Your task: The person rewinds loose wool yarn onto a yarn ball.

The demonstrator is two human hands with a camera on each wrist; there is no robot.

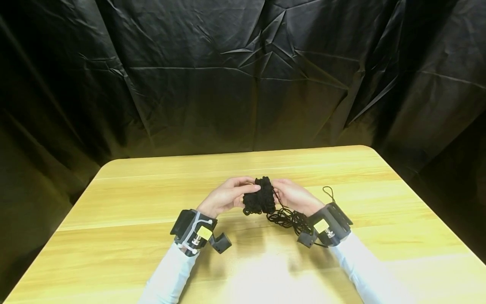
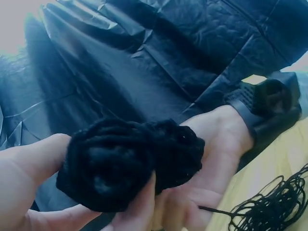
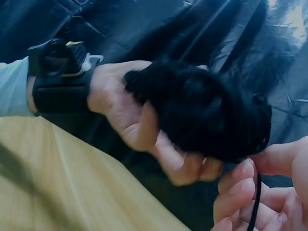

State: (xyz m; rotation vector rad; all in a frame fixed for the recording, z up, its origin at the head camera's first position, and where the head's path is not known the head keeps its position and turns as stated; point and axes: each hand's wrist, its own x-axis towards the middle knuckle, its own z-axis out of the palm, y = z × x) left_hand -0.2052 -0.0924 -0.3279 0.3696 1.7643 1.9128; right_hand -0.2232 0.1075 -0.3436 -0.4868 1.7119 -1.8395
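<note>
I see the wound black bundle (image 1: 261,202) held up between the two hands, with the left hand (image 1: 225,196) curled around it and its thumb on the near face. At the bundle's other side, my feed shows the right hand (image 1: 297,197) with fingers bent, pinching a black strand (image 3: 257,204). Loose cord (image 1: 287,218) lies tangled on the table (image 1: 152,202) just below the right hand, and dark sheeting (image 1: 212,101) hangs beyond both hands.
</note>
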